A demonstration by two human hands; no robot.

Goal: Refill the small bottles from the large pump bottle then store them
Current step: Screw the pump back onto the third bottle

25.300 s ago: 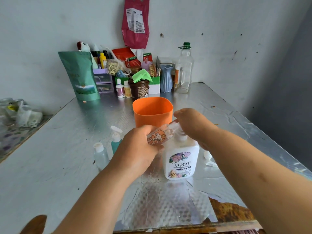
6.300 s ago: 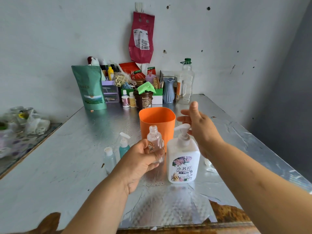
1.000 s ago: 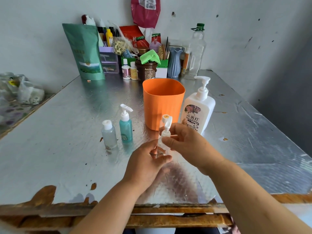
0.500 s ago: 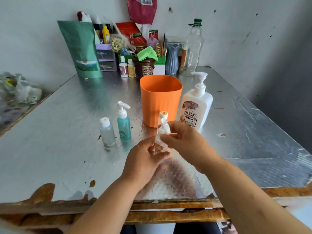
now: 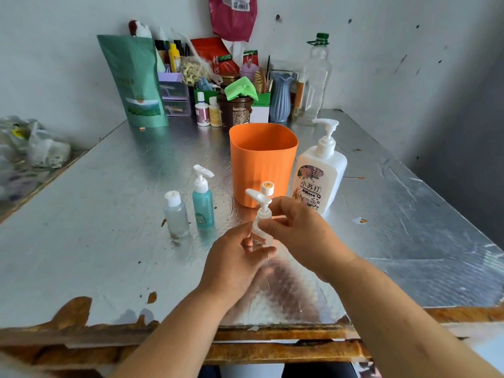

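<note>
The small clear bottle (image 5: 259, 238) is gripped in the curled left hand (image 5: 234, 260) above the table (image 5: 81, 241), near the middle of its front edge. The collar of the pump cap (image 5: 260, 203) is pinched by the right hand (image 5: 297, 230). The cap is to be seated squarely and turned until snug, with the bottle held upright to prevent spillage.

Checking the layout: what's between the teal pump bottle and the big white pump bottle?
The orange cup stands between the teal pump bottle and the big white pump bottle, seen in the head view.
</note>
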